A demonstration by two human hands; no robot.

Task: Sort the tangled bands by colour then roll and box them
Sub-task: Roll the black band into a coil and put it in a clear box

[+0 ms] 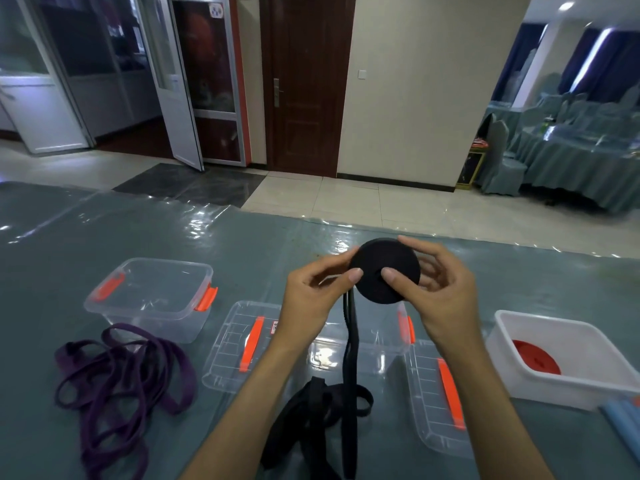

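A black band roll [375,284], a flat thick disc, is held up over the table between both hands. My left hand [311,296] pinches its left edge with thumb and fingers. My right hand [440,289] grips its right side, thumb on the face. The unrolled black band [349,362] hangs from the roll down to a loose black heap [311,414] on the table. A tangled purple band [117,382] lies at the left. A rolled red band [535,356] sits inside the white box [588,386] at the right.
An open clear box with orange clips [152,299] stands at the left. Another clear box [367,355] is behind the hanging band. Two clear lids [239,348] [436,393] lie flat. Blue tubes [623,420] poke in at the right edge. The table has a shiny plastic cover.
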